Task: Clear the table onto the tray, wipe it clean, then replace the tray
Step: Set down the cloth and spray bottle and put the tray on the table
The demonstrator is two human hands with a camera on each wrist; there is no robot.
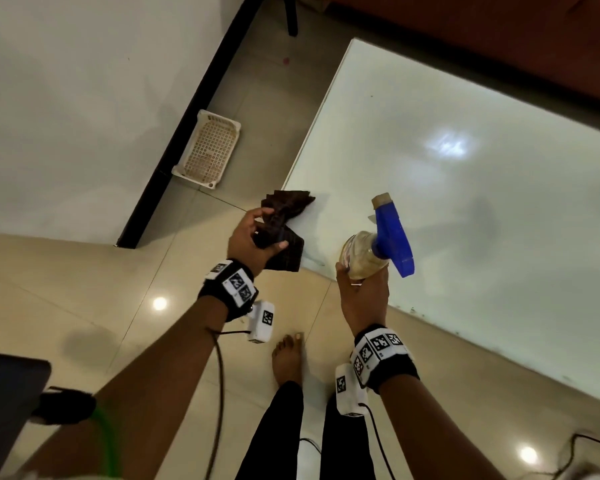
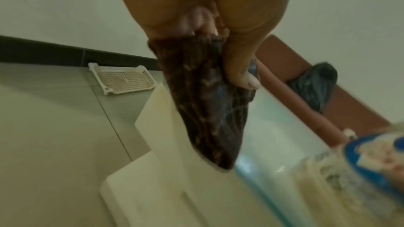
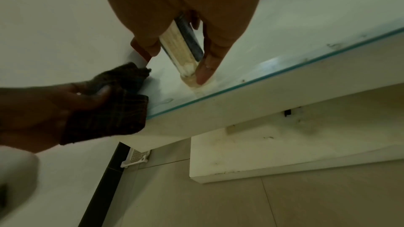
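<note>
Leaning on wall (image 1: 66, 98), tray (image 1: 209, 148), floor (image 1: 84, 289)

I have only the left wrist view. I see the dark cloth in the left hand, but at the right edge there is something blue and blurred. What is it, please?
Observer: It is a spray bottle with a blue head. The right hand holds it.
Operator: Is this hand on the trigger already?
Observer: No. In the head view the hand wraps only the clear body, and the trigger hangs free.
Operator: Where does the nozzle point?
Observer: Away from the person, over the glass top of the table.
</note>
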